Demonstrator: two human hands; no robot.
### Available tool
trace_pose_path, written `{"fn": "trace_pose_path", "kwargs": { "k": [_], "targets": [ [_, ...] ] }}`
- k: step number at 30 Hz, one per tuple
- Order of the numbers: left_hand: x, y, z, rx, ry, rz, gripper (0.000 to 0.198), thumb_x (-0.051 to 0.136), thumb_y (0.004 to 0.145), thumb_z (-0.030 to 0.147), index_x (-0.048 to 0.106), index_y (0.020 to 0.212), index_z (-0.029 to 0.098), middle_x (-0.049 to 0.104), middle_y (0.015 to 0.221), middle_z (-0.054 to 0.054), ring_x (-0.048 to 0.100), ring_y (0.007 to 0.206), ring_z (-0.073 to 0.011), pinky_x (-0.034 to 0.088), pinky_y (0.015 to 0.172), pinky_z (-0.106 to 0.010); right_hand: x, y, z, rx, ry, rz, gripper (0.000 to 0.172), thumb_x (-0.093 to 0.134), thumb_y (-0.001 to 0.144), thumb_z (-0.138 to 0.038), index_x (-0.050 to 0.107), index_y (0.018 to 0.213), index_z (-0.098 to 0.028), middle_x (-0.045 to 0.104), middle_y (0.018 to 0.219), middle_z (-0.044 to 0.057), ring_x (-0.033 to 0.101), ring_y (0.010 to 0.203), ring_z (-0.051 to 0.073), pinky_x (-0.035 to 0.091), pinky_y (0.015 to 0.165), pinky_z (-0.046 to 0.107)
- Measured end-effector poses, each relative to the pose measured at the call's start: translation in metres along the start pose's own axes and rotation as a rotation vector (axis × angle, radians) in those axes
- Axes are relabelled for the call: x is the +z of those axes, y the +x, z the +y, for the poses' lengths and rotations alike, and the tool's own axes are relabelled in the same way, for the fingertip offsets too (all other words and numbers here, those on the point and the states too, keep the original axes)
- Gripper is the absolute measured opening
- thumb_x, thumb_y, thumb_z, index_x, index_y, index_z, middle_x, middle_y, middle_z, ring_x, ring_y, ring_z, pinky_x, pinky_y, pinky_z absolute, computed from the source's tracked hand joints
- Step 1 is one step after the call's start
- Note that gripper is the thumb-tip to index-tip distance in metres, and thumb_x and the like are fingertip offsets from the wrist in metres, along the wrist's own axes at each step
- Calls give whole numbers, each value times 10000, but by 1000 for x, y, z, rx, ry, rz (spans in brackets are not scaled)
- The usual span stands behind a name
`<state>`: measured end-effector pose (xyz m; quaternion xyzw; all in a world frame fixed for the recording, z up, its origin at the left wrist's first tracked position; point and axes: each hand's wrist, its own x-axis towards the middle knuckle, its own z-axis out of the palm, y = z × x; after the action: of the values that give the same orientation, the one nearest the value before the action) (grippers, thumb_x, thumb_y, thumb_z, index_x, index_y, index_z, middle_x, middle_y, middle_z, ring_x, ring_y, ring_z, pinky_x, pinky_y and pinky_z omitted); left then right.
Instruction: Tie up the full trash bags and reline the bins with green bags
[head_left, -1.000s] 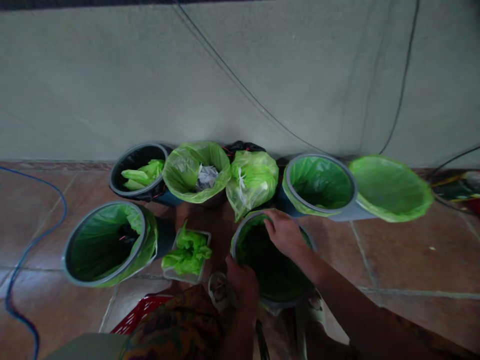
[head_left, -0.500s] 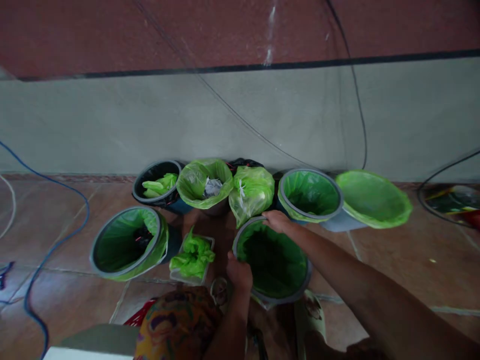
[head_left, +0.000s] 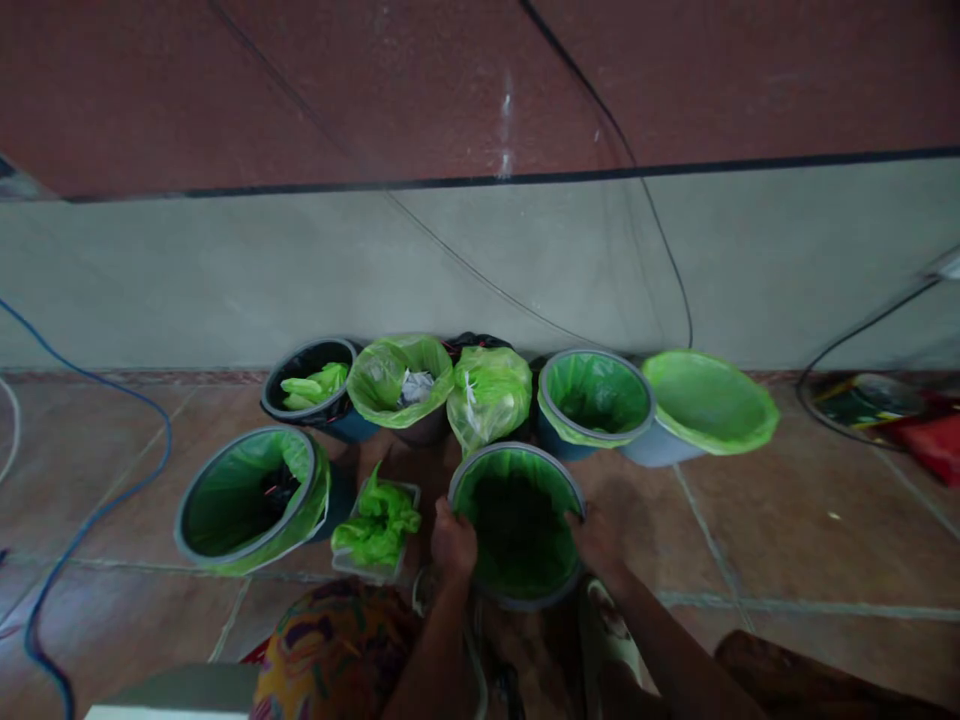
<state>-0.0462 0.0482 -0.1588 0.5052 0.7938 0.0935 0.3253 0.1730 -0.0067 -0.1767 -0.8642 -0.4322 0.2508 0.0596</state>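
Note:
Between my hands is a round trash bin with a grey rim and a green plastic liner inside; its deep interior is dark. My left hand grips the rim on the left side. On the opposite side, my right hand is closed on the rim, thumb over the edge. Just left of my left hand stands a small clear container with a crumpled green plastic bag on it. Behind the held bin sits a tied, filled green bag.
Along the wall stand more lined bins: a black-lined bin, a green-lined bin, a grey-rimmed bin and a pale bin. Another bin is at left. A blue hose crosses the floor; a red object lies right.
My right hand has moved from the bin's far rim to its right side. The bin now sits more squarely between both hands. The view has shifted slightly right.

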Motion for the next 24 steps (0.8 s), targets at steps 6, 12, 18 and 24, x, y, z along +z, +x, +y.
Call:
{"fn": "trace_pose_path", "kwargs": {
  "k": [6, 12, 18, 24],
  "targets": [
    [-9, 11, 20, 152, 103, 162, 625, 611, 839, 271, 408, 1412, 127, 496, 1423, -208, 537, 1265, -310, 456, 987, -399, -21, 30, -28, -160, -94, 120, 586, 500, 932, -336, 395, 1434, -51, 559, 1361, 243, 531, 1273, 309, 413, 1012, 377],
    [-9, 44, 42, 372, 206, -11, 422, 489, 907, 196, 499, 1326, 142, 621, 1290, -161, 577, 1225, -255, 437, 1009, -336, -12, 54, -33, -152, -52, -44, 365, 375, 989, -269, 520, 1275, -96, 698, 1112, 179, 665, 1034, 252, 450, 873, 318],
    [-4, 71, 37, 308, 346, -191, 240, 428, 952, 209, 551, 1156, 180, 715, 986, -109, 688, 977, -215, 471, 824, -275, -5, 65, -22, -193, -29, -91, 317, 360, 997, -274, 537, 1205, -112, 716, 1022, 157, 680, 954, 229, 448, 808, 290],
    [-17, 66, 45, 294, 283, -204, 326, 429, 942, 185, 528, 1249, 139, 680, 1156, -165, 666, 1075, -234, 476, 875, -288, -11, 61, -30, -151, 28, -66, 421, 383, 970, -241, 454, 1350, -75, 663, 1195, 191, 647, 1083, 249, 458, 900, 323]
  ]
}}
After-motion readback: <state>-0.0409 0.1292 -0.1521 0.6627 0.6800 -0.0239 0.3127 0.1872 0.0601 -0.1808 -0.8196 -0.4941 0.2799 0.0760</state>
